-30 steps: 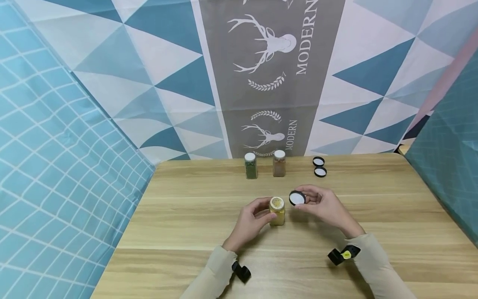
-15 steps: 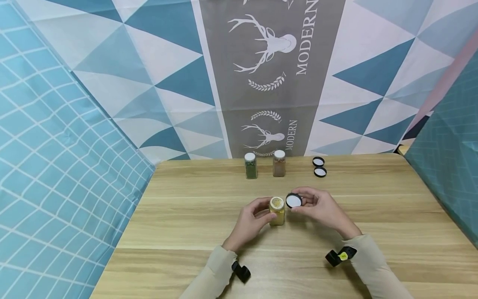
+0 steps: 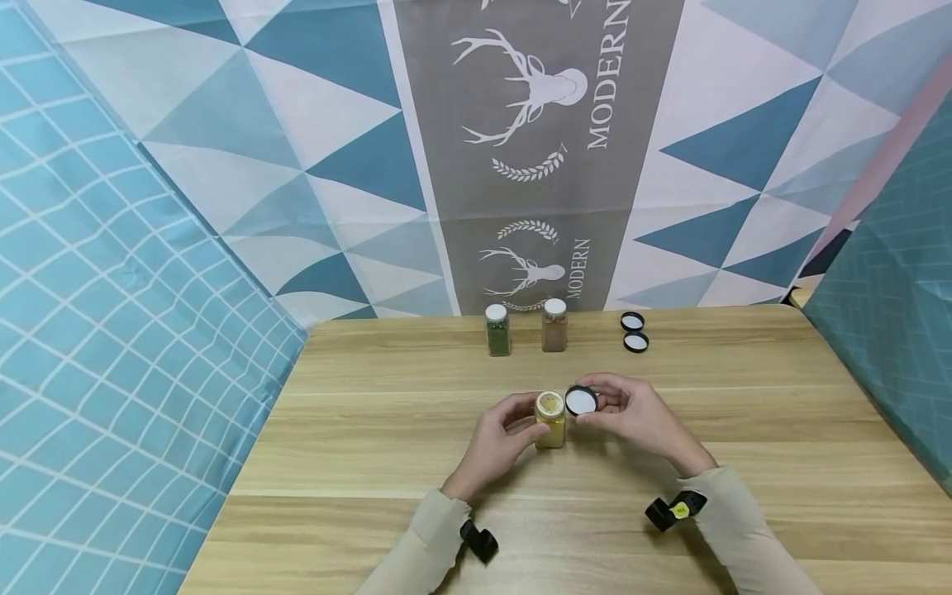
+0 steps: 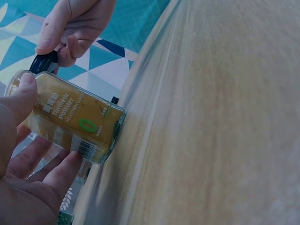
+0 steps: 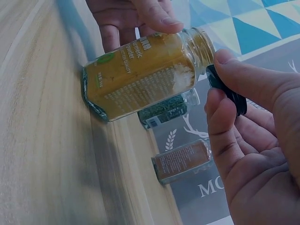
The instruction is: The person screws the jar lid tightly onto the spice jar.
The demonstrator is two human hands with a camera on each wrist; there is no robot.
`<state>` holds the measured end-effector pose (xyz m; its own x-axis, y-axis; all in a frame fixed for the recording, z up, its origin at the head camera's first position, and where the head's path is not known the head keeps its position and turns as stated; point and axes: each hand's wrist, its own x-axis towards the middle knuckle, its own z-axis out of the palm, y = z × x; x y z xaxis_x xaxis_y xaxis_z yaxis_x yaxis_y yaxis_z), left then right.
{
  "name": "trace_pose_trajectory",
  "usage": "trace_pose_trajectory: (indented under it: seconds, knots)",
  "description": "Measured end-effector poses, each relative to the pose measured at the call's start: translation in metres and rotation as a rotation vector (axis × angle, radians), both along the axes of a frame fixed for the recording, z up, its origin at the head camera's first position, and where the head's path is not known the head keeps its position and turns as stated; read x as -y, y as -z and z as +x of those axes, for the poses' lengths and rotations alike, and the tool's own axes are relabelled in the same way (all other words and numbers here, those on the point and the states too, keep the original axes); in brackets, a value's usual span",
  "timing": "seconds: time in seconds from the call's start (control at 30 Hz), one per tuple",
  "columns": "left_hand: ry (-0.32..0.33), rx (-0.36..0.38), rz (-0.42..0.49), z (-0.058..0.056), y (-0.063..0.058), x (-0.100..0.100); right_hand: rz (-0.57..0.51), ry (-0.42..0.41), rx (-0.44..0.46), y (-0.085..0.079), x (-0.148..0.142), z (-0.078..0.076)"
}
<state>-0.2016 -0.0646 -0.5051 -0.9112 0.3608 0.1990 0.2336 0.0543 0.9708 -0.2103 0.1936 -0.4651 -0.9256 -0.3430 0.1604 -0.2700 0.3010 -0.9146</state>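
A glass jar of turmeric powder (image 3: 550, 428) stands upright on the table, its black lid off and its top facing up. My left hand (image 3: 500, 442) grips it from the left, thumb on the near side and fingers behind. The label shows in the left wrist view, where the turmeric jar (image 4: 70, 117) fills the middle. Just right of the jar's mouth, my right hand (image 3: 632, 413) pinches a black lid (image 3: 582, 401) by its edge, white inside turned toward the head camera. In the right wrist view the lid (image 5: 226, 90) is right at the jar's neck.
Two capped-looking white-topped spice jars, one green (image 3: 498, 332) and one brown (image 3: 554, 327), stand at the table's back edge. To their right lie two black lids (image 3: 635, 341), white insides up. Patterned cloth (image 3: 550, 165) hangs behind the wooden table (image 3: 357, 430).
My right hand has brought the black lid a little left and closer to the turmeric jar's mouth. The left hand and the jar have stayed in place.
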Motion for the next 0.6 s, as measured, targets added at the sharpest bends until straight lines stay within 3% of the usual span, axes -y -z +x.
trace_pose_trajectory:
  seconds: [0.6]
  knots:
    - [-0.003, -0.008, -0.019, 0.0006, 0.0006, 0.0, 0.009, -0.025, -0.025, -0.0006, 0.0019, 0.0017]
